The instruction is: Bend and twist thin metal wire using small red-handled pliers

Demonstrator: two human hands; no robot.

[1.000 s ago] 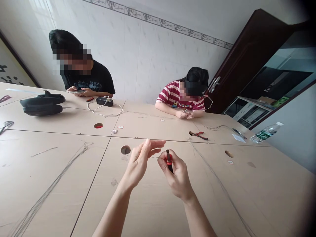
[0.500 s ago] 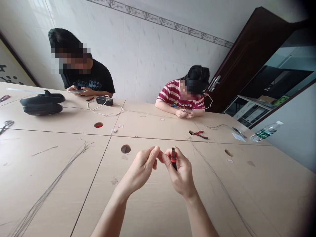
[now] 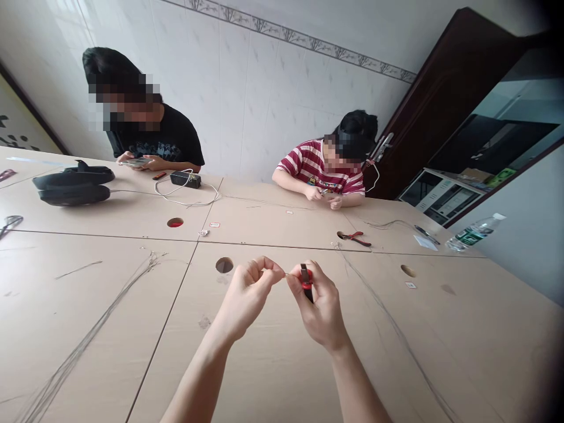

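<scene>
Two fingertips of the left hand [image 3: 249,294] seem to pinch a wire [image 3: 286,274]; at three o'clock, the right hand [image 3: 324,308], wrapped round a tool [image 3: 306,285], meets its other end. Wire-handling appears underway; precise fingertip control seems needed next.

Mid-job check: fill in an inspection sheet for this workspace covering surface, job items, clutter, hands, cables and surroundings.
Surface: pale jointed tabletop with round holes and smudges.
Job items: red-and-black hand tool; thin strand, mostly hidden.
Clutter: pliers beside a hole, bottle, pen, bulky black object.
Hands: right hand holds the hand tool; left hand pinches the thin strand.
Cables: white cable looped by a black box; left wire bundle and right wire bundle flank the hands.
Surroundings: person in black and person in stripes seated opposite; tiled wall behind; dark door at right.
</scene>
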